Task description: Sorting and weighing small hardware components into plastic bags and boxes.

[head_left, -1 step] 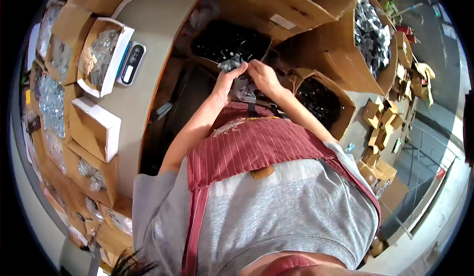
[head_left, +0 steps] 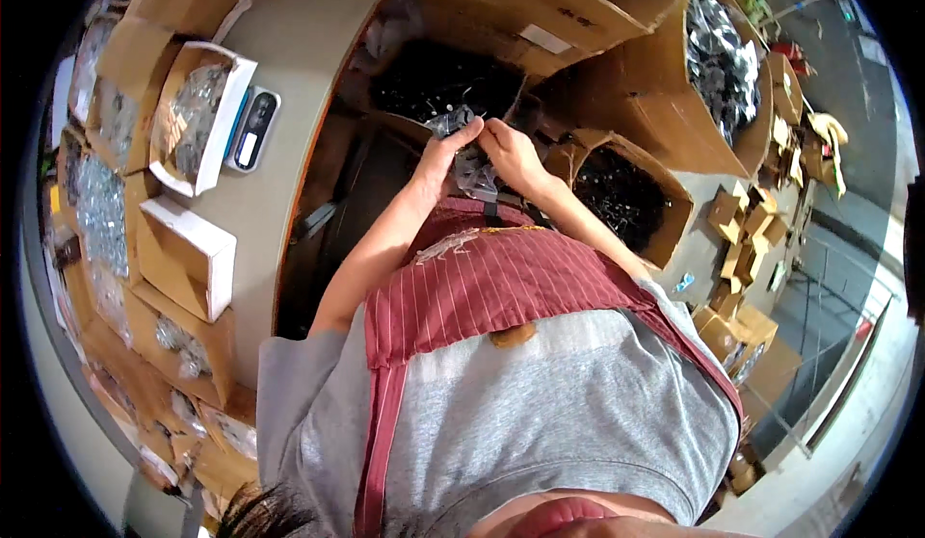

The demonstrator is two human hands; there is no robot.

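Observation:
Both of my hands meet in front of my striped red apron (head_left: 501,283), above the near edge of an open carton. My left hand (head_left: 440,157) is closed, with its thumb along a crumpled clear plastic bag (head_left: 475,177). Part of the bag pokes out past the left fingers, and the rest hangs between the hands. My right hand (head_left: 517,159) pinches at the same bag, fingertips close to the left thumb. What the bag contains is too small to make out. Just beyond the hands, a heap of small black parts (head_left: 424,80) fills the carton.
A second carton (head_left: 678,225) of black parts stands to the right. Beyond it, a large carton (head_left: 617,109) adjoins one with shiny silver packets (head_left: 723,66). On the left table (head_left: 275,47) are a small scale (head_left: 255,131), a white box (head_left: 217,268) and several boxes of clear bags.
The view has shifted very slightly. My hands keep almost the same pose on the plastic bag.

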